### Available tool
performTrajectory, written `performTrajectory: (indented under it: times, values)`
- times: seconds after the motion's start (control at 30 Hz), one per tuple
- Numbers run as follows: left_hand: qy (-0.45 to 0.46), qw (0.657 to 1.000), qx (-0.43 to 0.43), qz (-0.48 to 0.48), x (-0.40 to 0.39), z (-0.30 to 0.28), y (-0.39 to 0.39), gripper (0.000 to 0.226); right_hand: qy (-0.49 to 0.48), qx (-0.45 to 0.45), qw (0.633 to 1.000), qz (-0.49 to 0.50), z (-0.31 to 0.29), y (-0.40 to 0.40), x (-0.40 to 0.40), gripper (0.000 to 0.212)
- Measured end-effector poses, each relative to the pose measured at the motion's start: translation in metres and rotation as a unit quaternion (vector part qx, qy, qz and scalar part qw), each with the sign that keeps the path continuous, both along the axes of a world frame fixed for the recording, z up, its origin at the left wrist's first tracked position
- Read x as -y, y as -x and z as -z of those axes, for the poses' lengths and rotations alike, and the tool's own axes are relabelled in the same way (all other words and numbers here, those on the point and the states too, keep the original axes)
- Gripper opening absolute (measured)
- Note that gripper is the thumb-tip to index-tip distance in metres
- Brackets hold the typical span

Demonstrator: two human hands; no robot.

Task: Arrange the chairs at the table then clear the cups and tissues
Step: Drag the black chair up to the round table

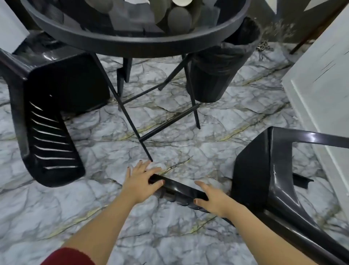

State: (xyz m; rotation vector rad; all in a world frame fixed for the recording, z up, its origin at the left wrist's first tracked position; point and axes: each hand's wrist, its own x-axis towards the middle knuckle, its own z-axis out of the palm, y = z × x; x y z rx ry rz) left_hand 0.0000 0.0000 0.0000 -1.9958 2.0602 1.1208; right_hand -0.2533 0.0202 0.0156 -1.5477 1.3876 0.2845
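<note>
A black plastic chair point(264, 179) lies tipped on its side on the marble floor at the lower right. Its backrest top edge reaches toward me. My left hand point(140, 180) rests over the end of that edge, thumb underneath. My right hand point(211, 198) holds the same edge further right, thumb curled under it. A second black chair point(52, 121) lies on its side at the left, with a slatted back. The round black table point(139, 40) stands at the top, with paper cups point(179, 18) and a white tissue point(141, 1) seen through its glass top.
A black bin point(217, 73) lined with a bag stands under the table's right side. The table's thin metal legs point(132, 121) spread over the floor in front of my hands. A white door point(321, 94) leans along the right. Another chair leg point(123, 73) stands behind the table.
</note>
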Motion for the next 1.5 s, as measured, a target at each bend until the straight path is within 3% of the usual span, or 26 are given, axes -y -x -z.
performTrajectory:
  times: [0.1,0.23,0.33,0.43,0.6,0.8,1.17,1.5]
  values:
    - [0.01,0.999,-0.013,-0.04,0.003,0.019,-0.015,0.037,0.006,0.008,1.0,-0.002,0.021,-0.006,0.001,0.063]
    - [0.01,0.982,-0.155,-0.104,0.006,0.036,-0.026,0.025,0.069,-0.022,0.997,-0.027,0.045,-0.01,-0.003,0.056]
    - [0.0,0.972,-0.185,-0.142,0.009,0.041,-0.032,0.031,0.123,-0.033,0.991,-0.028,0.051,-0.01,-0.006,0.05]
    - [-0.012,0.96,-0.224,-0.17,0.012,0.042,-0.033,0.019,0.142,-0.03,0.989,-0.019,0.05,-0.014,-0.007,0.045]
    - [0.014,0.951,-0.254,-0.177,0.016,0.022,-0.028,0.018,0.172,-0.033,0.985,0.009,0.031,-0.015,-0.009,0.041]
    - [0.097,0.949,-0.259,-0.153,0.041,-0.075,-0.025,0.026,0.215,0.014,0.974,0.065,-0.041,-0.014,0.002,0.041]
    - [0.282,0.946,-0.159,-0.017,0.049,-0.301,-0.016,0.039,0.202,0.154,0.95,0.182,-0.215,-0.025,-0.017,0.045]
    - [0.375,0.918,-0.12,0.044,-0.013,-0.386,0.065,0.054,0.242,0.212,0.925,0.204,-0.32,0.006,-0.056,0.042]
